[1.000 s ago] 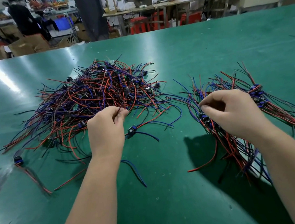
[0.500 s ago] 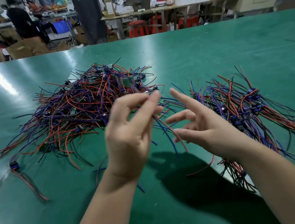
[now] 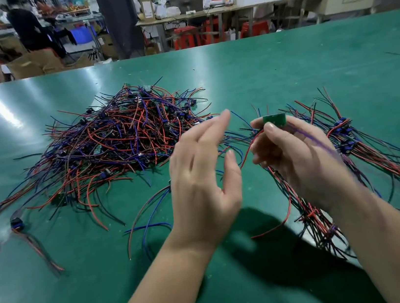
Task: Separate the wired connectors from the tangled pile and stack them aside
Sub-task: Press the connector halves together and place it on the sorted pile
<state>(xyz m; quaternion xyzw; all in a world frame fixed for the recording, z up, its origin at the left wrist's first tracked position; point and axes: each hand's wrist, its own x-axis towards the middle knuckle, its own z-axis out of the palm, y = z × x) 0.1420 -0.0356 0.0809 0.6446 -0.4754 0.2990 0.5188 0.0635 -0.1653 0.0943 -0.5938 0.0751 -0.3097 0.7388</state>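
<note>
A tangled pile [image 3: 118, 142] of red, blue and black wired connectors lies on the green table at centre left. A sorted bundle [image 3: 363, 154] of the same connectors lies to the right. My right hand [image 3: 297, 158] hovers above that bundle's left end and pinches a small green connector board [image 3: 274, 119] between thumb and fingers, with its red and blue wires trailing down. My left hand [image 3: 205, 176] is raised beside it with straight, relaxed fingers and holds nothing.
A stray connector [image 3: 16, 224] with wires lies at the far left, and loose blue and red wires [image 3: 147, 225] lie under my left forearm. Beyond the green table [image 3: 284, 67] are people, workbenches, red stools and cardboard boxes.
The connector has passed from my left hand to my right. My left hand has let go and opened; my right hand has closed round the board and drawn right, toward the sorted bundle.
</note>
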